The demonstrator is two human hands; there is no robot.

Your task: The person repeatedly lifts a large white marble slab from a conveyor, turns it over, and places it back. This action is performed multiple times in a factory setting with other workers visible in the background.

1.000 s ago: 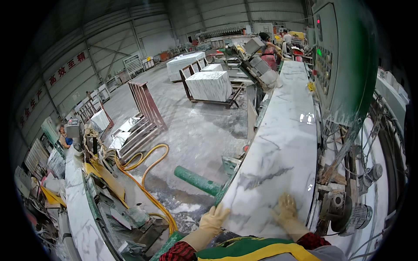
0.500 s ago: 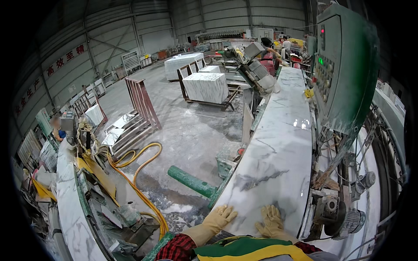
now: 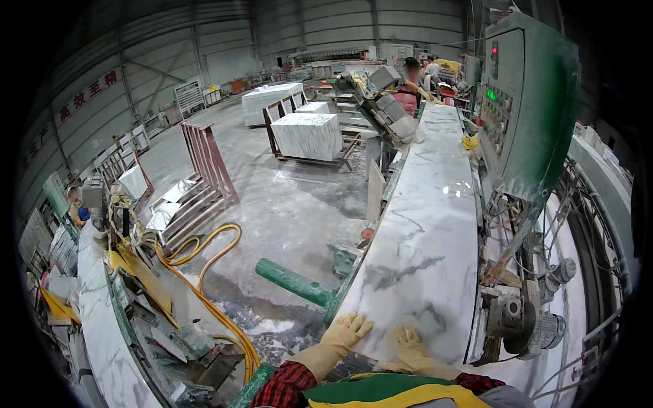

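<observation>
A long white marble slab point(image 3: 415, 234) with grey veins stretches away from me on a narrow bed, its surface wet and shiny. Cream rubber gloves cover both my hands. My left hand point(image 3: 345, 333) lies palm down at the slab's near left corner, fingers spread. Close to the near edge, my right hand point(image 3: 409, 348) rests on the same slab, its fingers pointing away from me and somewhat bent. Neither hand grips anything. Part of the near edge is hidden by my right forearm and the green and yellow apron point(image 3: 401, 391).
A green control cabinet point(image 3: 507, 112) overhangs the slab's right side, above motors point(image 3: 544, 333). To the left are a green tube point(image 3: 294, 281), a yellow hose point(image 3: 218, 309), a metal rack point(image 3: 207, 160) and stacked marble point(image 3: 307, 136). A co-worker point(image 3: 410, 88) stands at the far end.
My right hand has shifted left and back toward the slab's near edge. My left hand stays near the left corner. The whole view has swung slightly right.
</observation>
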